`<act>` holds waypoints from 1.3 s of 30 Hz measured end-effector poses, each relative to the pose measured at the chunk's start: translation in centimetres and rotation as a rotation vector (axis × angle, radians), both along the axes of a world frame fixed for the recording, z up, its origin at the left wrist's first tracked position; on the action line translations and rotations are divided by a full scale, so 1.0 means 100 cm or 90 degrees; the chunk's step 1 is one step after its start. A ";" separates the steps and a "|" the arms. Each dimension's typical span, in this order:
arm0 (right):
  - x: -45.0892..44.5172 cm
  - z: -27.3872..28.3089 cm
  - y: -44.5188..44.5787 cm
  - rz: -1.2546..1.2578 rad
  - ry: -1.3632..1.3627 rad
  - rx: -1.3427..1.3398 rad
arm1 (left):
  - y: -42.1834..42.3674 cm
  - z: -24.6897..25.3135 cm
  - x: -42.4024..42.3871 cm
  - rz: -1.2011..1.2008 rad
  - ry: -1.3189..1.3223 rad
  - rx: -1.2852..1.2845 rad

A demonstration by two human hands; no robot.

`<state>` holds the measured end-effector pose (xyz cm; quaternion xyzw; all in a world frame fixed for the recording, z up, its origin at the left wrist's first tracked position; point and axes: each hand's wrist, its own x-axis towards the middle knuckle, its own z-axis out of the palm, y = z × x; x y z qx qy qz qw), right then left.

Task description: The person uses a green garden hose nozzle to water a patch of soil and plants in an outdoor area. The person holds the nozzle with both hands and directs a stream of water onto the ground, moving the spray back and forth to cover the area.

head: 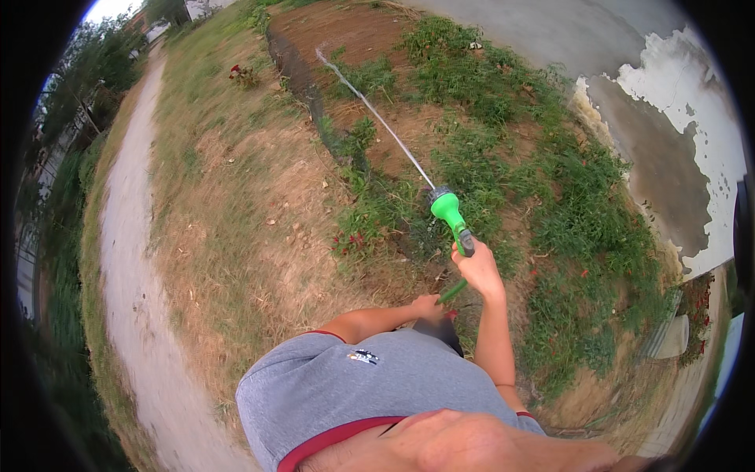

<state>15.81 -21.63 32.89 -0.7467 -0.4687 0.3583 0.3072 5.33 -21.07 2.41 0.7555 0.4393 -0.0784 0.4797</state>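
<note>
A green hose spray nozzle (446, 206) with a dark grey head is gripped by my right hand (479, 268). From its head a thin jet of water (383, 123) shoots out over the planted bed and breaks up near bare soil (348, 29). Lower down, my left hand (427, 307) is closed around the green garden hose (452, 291) that trails below the nozzle. Leafy green plants (472, 171) grow under and beside the nozzle. Part of the hose below my left hand is hidden.
A wall with peeling white paint (690, 88) bounds the bed at right. Dark edging (301, 88) separates the bed from dry grass (224, 206). A pale path (127, 236) runs along the left, past trees (82, 88). Red flowers (351, 243) grow by the bed's near edge.
</note>
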 end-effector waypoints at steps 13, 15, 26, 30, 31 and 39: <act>0.018 -0.025 0.007 -0.068 0.036 0.065 | 0.005 0.008 -0.006 0.014 -0.020 0.009; 0.025 -0.025 0.005 -0.093 0.037 0.048 | 0.006 0.008 -0.003 -0.014 0.009 -0.021; 0.036 -0.016 -0.009 -0.189 0.031 0.069 | 0.004 -0.003 0.014 -0.079 -0.050 0.033; 0.034 -0.005 -0.010 -0.209 0.041 0.039 | 0.005 0.001 0.016 -0.087 -0.050 0.036; 0.034 -0.005 -0.010 -0.207 0.031 0.031 | 0.005 0.003 0.017 -0.088 -0.046 0.033; 0.037 -0.024 0.000 -0.152 -0.025 -0.004 | 0.008 0.001 0.012 -0.080 -0.036 -0.001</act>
